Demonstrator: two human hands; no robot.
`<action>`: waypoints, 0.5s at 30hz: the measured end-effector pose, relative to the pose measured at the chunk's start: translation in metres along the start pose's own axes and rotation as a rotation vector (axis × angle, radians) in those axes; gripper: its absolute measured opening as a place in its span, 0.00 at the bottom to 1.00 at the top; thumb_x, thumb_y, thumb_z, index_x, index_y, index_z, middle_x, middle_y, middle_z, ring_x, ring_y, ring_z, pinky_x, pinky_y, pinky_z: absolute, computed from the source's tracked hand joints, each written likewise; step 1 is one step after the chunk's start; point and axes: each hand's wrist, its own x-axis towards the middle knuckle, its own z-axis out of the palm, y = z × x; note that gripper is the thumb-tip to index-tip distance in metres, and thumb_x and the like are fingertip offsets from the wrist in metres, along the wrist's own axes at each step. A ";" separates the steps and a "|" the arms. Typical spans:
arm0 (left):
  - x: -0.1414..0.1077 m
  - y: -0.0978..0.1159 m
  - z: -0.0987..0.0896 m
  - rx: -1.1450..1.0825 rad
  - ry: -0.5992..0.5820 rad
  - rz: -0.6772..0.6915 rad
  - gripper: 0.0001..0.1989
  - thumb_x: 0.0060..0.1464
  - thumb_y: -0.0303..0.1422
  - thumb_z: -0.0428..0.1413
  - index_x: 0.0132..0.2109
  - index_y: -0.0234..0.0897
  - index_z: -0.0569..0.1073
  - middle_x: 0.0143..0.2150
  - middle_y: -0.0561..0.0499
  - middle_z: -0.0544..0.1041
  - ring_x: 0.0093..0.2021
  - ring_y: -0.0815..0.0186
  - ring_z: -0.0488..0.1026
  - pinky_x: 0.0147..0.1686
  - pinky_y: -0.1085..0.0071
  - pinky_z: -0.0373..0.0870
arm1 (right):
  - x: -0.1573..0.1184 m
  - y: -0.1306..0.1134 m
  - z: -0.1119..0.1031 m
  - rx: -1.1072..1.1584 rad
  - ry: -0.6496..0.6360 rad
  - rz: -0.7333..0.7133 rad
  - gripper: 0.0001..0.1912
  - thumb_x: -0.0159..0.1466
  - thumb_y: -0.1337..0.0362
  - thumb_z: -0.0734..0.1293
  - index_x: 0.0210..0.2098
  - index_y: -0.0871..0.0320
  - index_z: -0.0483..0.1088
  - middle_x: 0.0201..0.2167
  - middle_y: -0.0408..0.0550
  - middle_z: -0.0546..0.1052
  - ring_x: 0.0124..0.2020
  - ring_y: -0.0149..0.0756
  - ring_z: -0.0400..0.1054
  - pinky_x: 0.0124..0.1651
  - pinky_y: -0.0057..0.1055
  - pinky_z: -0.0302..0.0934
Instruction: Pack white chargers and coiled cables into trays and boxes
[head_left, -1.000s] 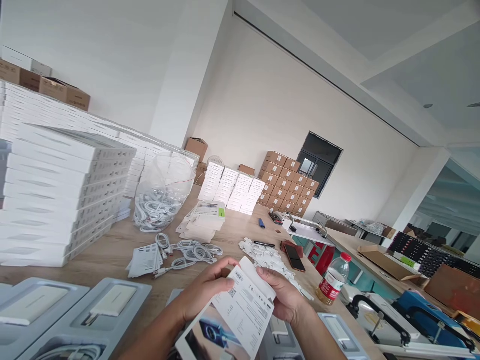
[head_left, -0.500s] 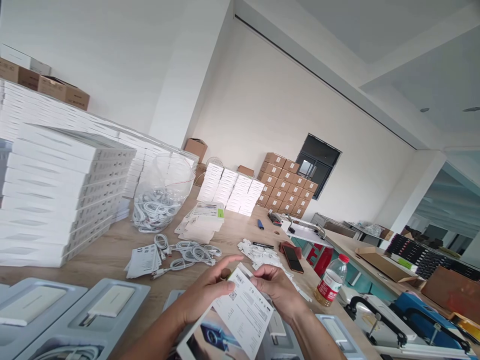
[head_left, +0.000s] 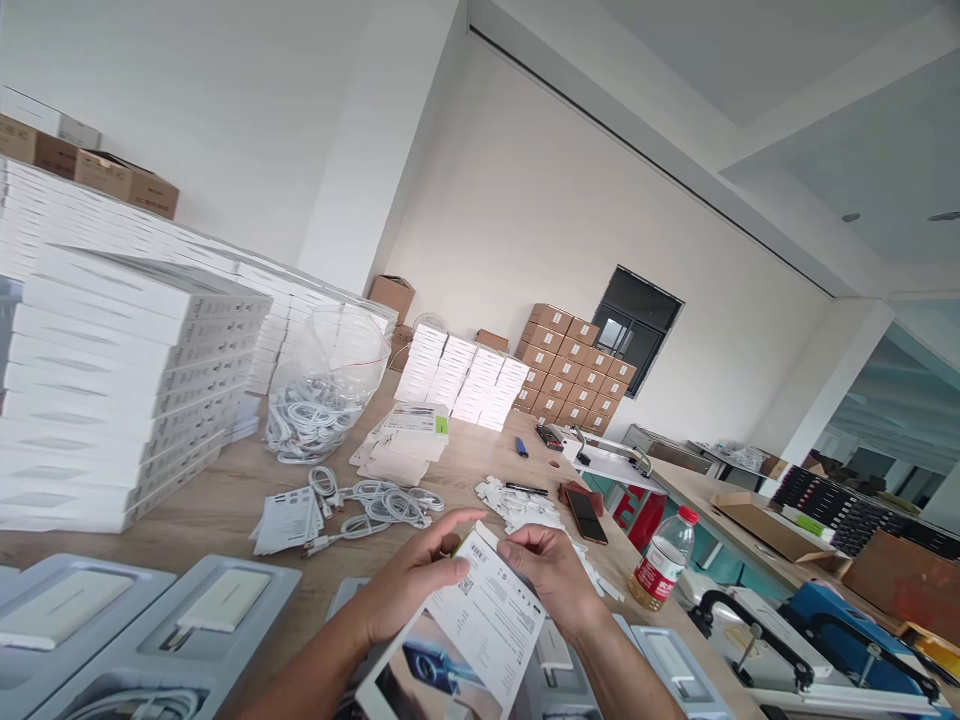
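Observation:
A white printed cardboard box point(head_left: 491, 625), with a barcode, text and a picture of a blue device, is tilted between my hands at the bottom middle. My left hand point(head_left: 420, 575) grips its upper left edge, thumb on the printed face. At the upper right corner, my right hand point(head_left: 551, 575) pinches the box's end with thumb and curled fingers; the fingertips are partly hidden. Below and beside it lie grey-blue trays, one tray point(head_left: 255, 625) holding a white flat device point(head_left: 225, 601). Coiled white cables point(head_left: 386, 508) and printed leaflets point(head_left: 287, 522) rest just beyond my left hand.
Tall stacks of white boxes point(head_left: 97, 400) stand at left, beside a clear bag of cables point(head_left: 319, 405). Flat printed sleeves point(head_left: 401, 445), small white pieces point(head_left: 517, 505), a phone point(head_left: 586, 515) and a red-capped bottle point(head_left: 664, 560) occupy the table. Black-handled equipment point(head_left: 750, 630) sits at right.
Almost nothing differs. My right hand has shifted very slightly to the left and up along the box's end; the box and my left hand stay nearly in place.

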 end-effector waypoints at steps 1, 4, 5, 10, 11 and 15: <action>0.000 -0.001 -0.001 0.003 0.007 0.002 0.27 0.55 0.34 0.56 0.63 0.47 0.65 0.37 0.53 0.73 0.35 0.64 0.70 0.36 0.69 0.63 | 0.000 -0.001 0.000 -0.007 -0.015 -0.013 0.21 0.45 0.48 0.79 0.24 0.60 0.76 0.18 0.40 0.73 0.21 0.27 0.59 0.26 0.28 0.50; 0.002 -0.002 -0.002 -0.030 0.004 0.005 0.25 0.54 0.35 0.57 0.60 0.44 0.68 0.37 0.52 0.74 0.36 0.63 0.70 0.35 0.69 0.62 | -0.002 -0.002 -0.001 -0.001 -0.077 -0.056 0.19 0.47 0.50 0.79 0.24 0.59 0.77 0.20 0.41 0.75 0.22 0.28 0.60 0.28 0.28 0.51; 0.002 -0.002 -0.002 -0.049 -0.003 0.008 0.24 0.53 0.35 0.58 0.58 0.43 0.70 0.37 0.52 0.74 0.36 0.63 0.70 0.35 0.69 0.62 | -0.002 -0.003 -0.002 0.001 -0.096 -0.071 0.18 0.47 0.50 0.78 0.24 0.59 0.77 0.20 0.41 0.75 0.23 0.28 0.61 0.28 0.28 0.52; 0.004 0.001 -0.003 -0.158 0.039 0.042 0.16 0.52 0.37 0.60 0.49 0.41 0.74 0.35 0.52 0.75 0.33 0.64 0.70 0.33 0.70 0.62 | -0.006 -0.002 -0.008 0.135 -0.143 0.050 0.17 0.50 0.51 0.78 0.31 0.58 0.80 0.26 0.45 0.79 0.27 0.32 0.67 0.32 0.28 0.59; 0.004 0.002 -0.003 -0.183 0.072 0.038 0.17 0.51 0.38 0.60 0.48 0.41 0.74 0.35 0.53 0.75 0.33 0.64 0.71 0.33 0.71 0.63 | -0.007 0.000 -0.009 0.196 -0.146 0.109 0.20 0.49 0.51 0.78 0.35 0.57 0.81 0.29 0.46 0.80 0.29 0.33 0.69 0.34 0.30 0.62; 0.004 0.004 -0.002 -0.238 0.166 0.026 0.18 0.51 0.38 0.61 0.50 0.43 0.73 0.36 0.52 0.76 0.34 0.63 0.72 0.34 0.70 0.65 | -0.012 0.006 -0.010 0.321 -0.168 0.170 0.27 0.53 0.48 0.76 0.47 0.57 0.78 0.36 0.52 0.82 0.35 0.39 0.74 0.39 0.36 0.68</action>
